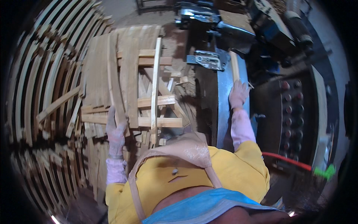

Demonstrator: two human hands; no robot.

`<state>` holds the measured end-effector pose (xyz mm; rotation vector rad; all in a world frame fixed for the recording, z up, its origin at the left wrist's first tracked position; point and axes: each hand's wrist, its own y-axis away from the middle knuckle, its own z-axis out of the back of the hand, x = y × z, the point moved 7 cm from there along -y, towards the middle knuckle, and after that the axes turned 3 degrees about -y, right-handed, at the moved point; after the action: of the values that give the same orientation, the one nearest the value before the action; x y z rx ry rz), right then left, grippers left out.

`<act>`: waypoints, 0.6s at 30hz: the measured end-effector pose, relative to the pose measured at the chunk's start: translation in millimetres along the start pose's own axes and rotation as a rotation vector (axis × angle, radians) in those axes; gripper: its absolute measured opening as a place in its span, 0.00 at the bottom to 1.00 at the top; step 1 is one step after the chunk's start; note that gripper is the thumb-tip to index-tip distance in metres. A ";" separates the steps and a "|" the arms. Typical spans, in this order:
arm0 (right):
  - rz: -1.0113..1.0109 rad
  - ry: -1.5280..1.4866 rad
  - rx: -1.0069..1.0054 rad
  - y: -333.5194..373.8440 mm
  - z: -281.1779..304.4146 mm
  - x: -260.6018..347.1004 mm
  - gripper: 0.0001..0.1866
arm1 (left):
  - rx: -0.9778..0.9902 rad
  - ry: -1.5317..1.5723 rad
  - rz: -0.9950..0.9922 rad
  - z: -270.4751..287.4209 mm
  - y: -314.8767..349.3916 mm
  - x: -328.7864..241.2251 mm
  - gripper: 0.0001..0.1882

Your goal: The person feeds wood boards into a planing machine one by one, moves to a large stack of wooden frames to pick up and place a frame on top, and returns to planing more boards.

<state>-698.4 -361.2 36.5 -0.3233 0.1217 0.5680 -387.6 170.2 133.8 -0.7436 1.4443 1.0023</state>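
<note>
My left hand (116, 130), in a pale glove, is closed round the near end of a long wooden strip (110, 71). This strip lies lengthwise over a stack of flat wooden boards (99, 71). On the right, a shorter wooden strip (234, 67) rests on the metal bed (223, 108) of a machine, its far end close to the metal guide block (207, 59). My right hand (238, 95), also gloved, is closed over the near end of that strip. The undersides of the right fingers are hidden.
Long strips (33, 86) are piled in rows at the left. Crosswise pieces and a narrow batten (156, 86) lie beside the boards, above loose offcuts. Right of the bed stands a dark panel with several round knobs (292, 119); a red hose (287, 159) runs below it.
</note>
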 end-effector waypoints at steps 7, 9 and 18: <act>0.045 -1.282 -0.093 -141.9 16.6 115.3 0.19 | 0.065 -0.035 -0.469 -131.3 -3.0 -83.5 0.42; 0.601 -1.461 0.082 -83.5 97.7 195.0 0.19 | 0.173 -0.252 -0.413 -175.1 -1.4 -79.0 0.40; -0.215 -1.498 0.358 32.3 73.6 66.6 0.29 | 0.286 -1.069 -0.780 -222.5 -30.5 -59.2 0.44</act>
<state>-658.5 -277.2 83.9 0.4822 -1.2308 0.4439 -451.0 -48.5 179.3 -0.3705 0.2795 0.4081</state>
